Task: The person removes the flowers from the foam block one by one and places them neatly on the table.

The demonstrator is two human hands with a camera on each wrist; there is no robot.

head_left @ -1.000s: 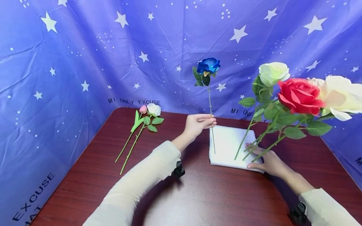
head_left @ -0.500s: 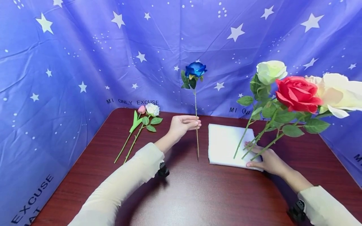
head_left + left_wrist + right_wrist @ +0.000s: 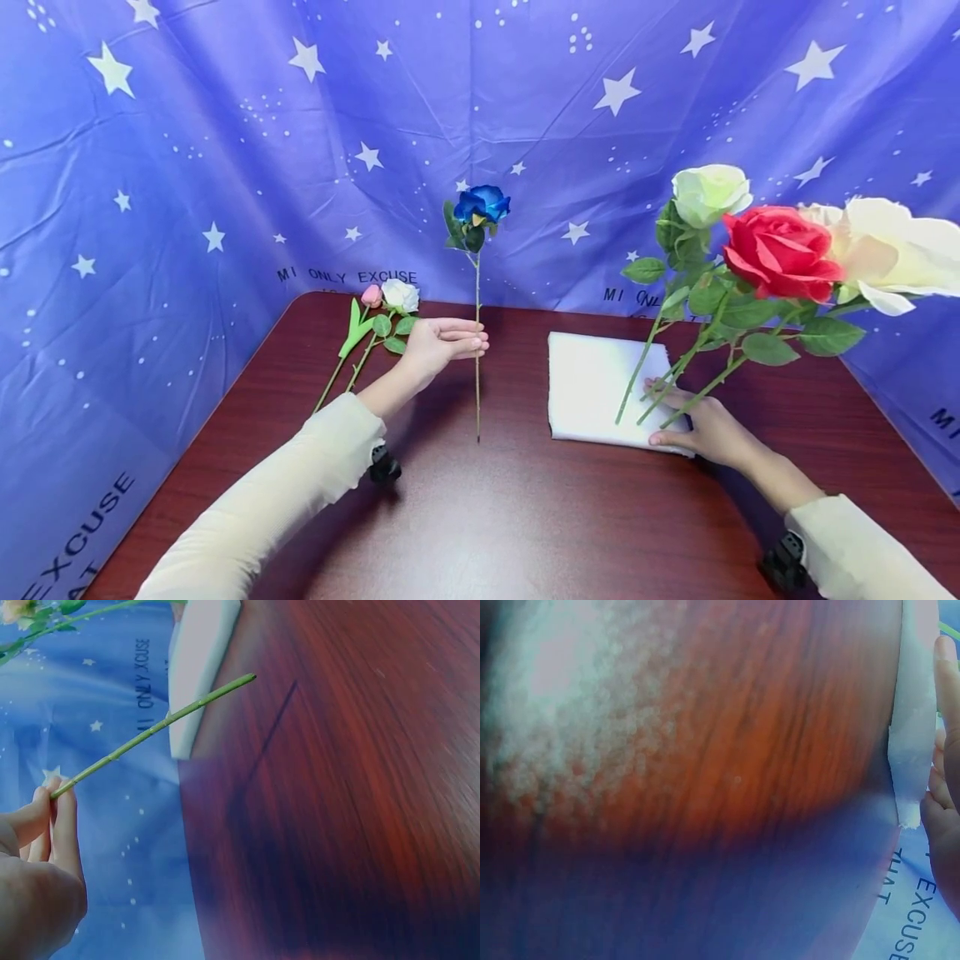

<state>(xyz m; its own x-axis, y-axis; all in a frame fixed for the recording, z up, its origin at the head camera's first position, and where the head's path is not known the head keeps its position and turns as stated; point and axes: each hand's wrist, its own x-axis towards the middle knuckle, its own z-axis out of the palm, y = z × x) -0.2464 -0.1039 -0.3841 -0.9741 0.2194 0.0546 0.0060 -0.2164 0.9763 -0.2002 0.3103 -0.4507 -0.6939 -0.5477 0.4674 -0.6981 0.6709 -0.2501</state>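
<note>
Shifted left: the blue rose, upright above the bench, its stem pinched by the left hand; the right hand, fingers apart, seemingly presses the white block.

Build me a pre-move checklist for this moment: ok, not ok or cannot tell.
1. Left hand pinching the blue rose stem: ok.
2. Its stem tip clear of white block and table: ok.
3. Right hand on the block: ok.
4. Red rose firmly seated: cannot tell, stem depth hidden.
5. Pink tulip and white rose unobstructed in head view: not ok, left sleeve covers their lower stems.
</note>
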